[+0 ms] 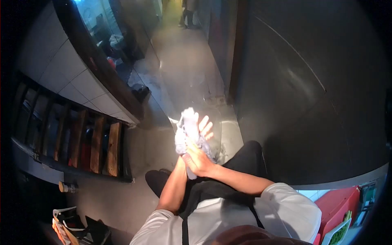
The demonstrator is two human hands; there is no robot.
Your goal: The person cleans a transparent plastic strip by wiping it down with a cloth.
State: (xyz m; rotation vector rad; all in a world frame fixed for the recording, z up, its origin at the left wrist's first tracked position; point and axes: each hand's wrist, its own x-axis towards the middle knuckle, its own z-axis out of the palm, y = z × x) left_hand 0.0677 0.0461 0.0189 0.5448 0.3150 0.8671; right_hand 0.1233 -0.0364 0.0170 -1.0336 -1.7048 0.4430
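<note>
A grey and white cloth (188,130), or possibly a glove, is bunched over my left hand (206,127), its upper end washed out by bright light. Bare fingers of that hand stretch out and apart on the cloth's right side; its palm is hidden. My right hand (197,158) crosses over near the left wrist, its fingers wrapped on the lower part of the cloth. A grey end of the cloth hangs below it.
A slatted wooden rack (98,145) stands at the left. At the right is a large dark panel (310,102). Red containers (337,204) and a tray of greens (339,233) sit lower right. A person's legs (188,18) show far up the walkway.
</note>
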